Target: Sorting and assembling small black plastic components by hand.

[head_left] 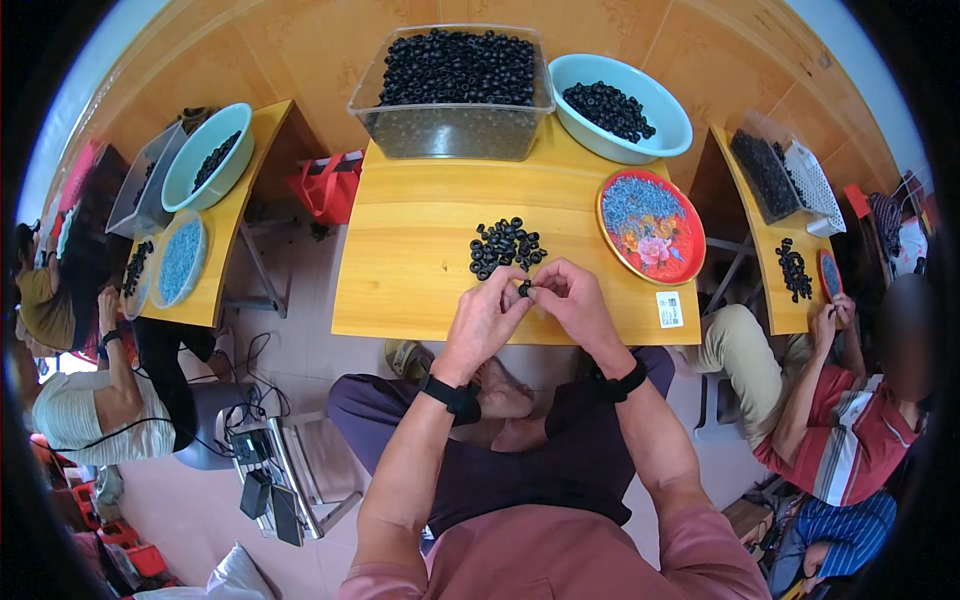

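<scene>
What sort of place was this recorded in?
Probably a small workshop for handwork: a clear bin full of small black parts and a pile of similar parts are on the yellow table, and people sit at similar tables on the left and right.

Workshop, worktables [400, 250], bins [445, 138], black parts [488, 256]

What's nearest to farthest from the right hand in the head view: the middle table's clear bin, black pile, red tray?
1. Black pile: just past the right hand, to its left.
2. Red tray: ahead, to its right.
3. Clear bin: far back, leftward.
</scene>
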The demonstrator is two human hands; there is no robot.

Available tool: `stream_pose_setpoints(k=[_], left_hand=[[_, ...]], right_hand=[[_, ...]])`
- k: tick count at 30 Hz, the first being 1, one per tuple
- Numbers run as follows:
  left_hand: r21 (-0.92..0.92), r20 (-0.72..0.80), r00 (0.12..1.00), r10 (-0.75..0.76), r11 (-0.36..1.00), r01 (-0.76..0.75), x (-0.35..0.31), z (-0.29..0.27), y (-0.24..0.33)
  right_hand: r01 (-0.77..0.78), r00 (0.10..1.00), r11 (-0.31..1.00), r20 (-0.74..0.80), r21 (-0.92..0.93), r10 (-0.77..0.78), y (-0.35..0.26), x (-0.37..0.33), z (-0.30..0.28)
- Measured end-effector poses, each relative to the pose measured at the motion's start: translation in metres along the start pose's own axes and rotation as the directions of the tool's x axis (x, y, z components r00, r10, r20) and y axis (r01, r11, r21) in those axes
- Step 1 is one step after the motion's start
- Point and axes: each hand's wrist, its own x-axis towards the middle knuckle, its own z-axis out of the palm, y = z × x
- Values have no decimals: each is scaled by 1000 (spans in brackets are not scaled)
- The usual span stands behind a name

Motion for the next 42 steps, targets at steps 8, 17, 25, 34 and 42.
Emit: stream_pose_setpoints(k=[8, 17, 25, 34, 42], left_hand=[[166, 33, 996, 88, 982, -92, 5, 5, -5], [194, 55, 988, 146, 969, -154, -3, 5, -4], [253, 72, 987, 141, 955, -155, -5, 3, -9], [111, 79, 997, 28, 993, -36, -2, 0, 18], [-306, -248, 957, -151, 949, 71, 6, 4, -11]], right_hand=[[-17, 999, 996, -37, -85, 14, 7, 2, -1], [6, 995, 992, -95, -126, -18, 8, -12, 12], [47, 994, 987, -91, -156, -62, 3, -9, 17], [31, 992, 999, -120, 15, -30, -1, 1, 0], [170, 904, 916, -312, -363, -291, -92, 84, -117]])
